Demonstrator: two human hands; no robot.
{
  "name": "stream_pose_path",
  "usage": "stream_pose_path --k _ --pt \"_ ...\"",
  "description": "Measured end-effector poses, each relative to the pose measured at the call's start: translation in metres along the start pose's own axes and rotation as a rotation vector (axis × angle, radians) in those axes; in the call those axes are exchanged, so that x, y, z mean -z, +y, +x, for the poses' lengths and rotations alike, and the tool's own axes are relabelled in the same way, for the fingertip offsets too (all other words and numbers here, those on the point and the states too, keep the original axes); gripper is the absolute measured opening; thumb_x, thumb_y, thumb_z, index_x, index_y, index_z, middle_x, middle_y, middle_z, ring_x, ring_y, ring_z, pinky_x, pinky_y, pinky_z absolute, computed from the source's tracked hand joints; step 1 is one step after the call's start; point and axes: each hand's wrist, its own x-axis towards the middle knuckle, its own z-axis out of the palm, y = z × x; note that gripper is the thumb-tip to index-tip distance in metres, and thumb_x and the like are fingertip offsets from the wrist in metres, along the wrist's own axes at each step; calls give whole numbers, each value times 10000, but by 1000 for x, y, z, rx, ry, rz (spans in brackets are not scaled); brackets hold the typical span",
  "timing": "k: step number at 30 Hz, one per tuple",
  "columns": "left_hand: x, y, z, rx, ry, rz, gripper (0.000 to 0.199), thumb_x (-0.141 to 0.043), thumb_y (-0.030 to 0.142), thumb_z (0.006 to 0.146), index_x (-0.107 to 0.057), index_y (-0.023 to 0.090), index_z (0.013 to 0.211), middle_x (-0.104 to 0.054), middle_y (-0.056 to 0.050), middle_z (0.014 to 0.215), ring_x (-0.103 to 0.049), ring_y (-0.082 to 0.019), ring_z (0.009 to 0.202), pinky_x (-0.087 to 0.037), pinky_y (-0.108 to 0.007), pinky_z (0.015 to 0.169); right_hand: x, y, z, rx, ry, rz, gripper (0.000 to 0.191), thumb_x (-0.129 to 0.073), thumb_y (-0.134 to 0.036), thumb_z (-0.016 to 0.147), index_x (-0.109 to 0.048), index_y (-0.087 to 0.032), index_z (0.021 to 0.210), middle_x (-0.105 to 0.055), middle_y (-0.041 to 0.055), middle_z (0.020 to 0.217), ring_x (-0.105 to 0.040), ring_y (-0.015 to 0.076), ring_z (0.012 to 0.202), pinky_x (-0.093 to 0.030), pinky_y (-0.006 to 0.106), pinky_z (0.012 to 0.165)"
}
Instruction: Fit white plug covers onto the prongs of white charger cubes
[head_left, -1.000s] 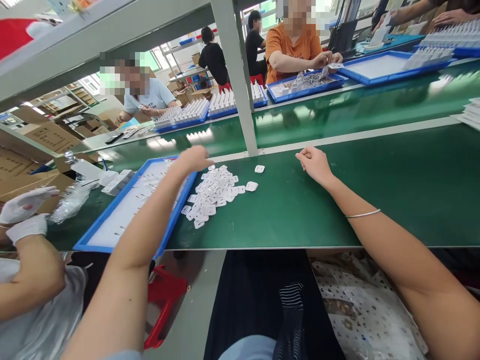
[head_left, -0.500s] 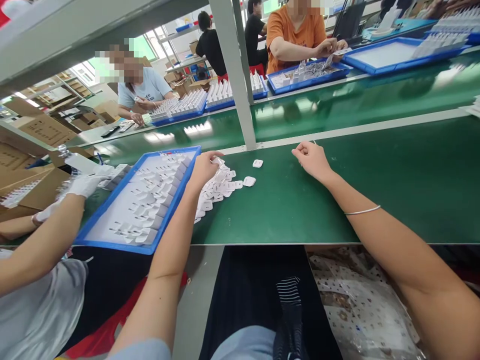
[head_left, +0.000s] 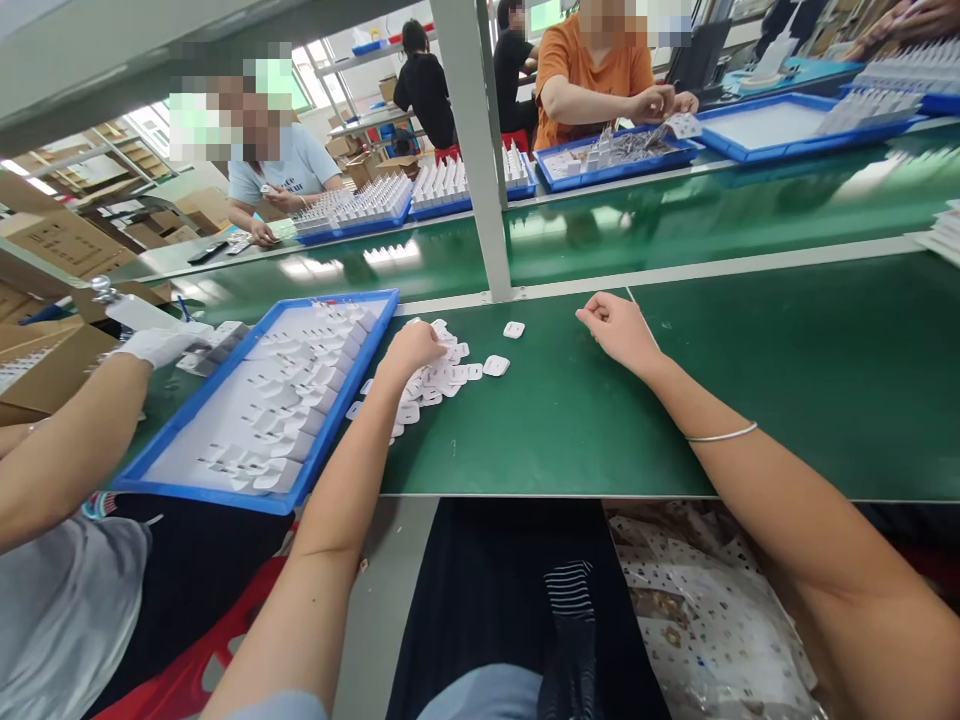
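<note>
Small, flat, white rounded-square plates (head_left: 453, 375) lie heaped on a green counter (head_left: 555, 430); left hand (head_left: 411, 350) among them, finger grip unclear; right hand (head_left: 616, 328) loosely clenched.

A glossy green surface (head_left: 750, 390) with a pale strip (head_left: 705, 268) along its far side carries everything. On the left lies a rectangular blue-rimmed tray (head_left: 202, 497) with a white bed, its near end at the surface's near edge. Right of it is a heap of small white rounded-square plastic pieces (head_left: 435, 383); two loose ones, near (head_left: 496, 366) and far (head_left: 514, 329), lie to the heap's right.
</note>
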Motion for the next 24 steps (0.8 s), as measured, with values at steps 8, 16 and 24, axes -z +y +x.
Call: stream_pose_path --k 8,16,24 --pt "13 1 18 37 -100 -83 263 -841 151 527 -681 172 734 -721 -105 813 -695 -352 935 -525 -384 806 0 0 0 11 -1 16 215 -577 -287 883 -511 -193 700 -493 -26 568 -442 131 550 -345 290 610" --pt "21 -29 13 -45 -210 -556 424 -845 274 527 -707 185 918 -707 -57 808 -681 -229 748 -511 -324 683 -1 4 3 19 3 35 211 -589 -311 863 -514 -197 703 -498 -23 573 -465 136 552 -362 290 607" --pt "6 -5 -1 -213 -251 -1134 392 -920 404 490 -715 166 725 -679 -34 761 -610 -135 731 -493 -279 732 -19 -15 -12 39 -94 350 346 -700 -506 808 -578 -183 787 -536 -23 624 -501 112 553 -432 261 566"
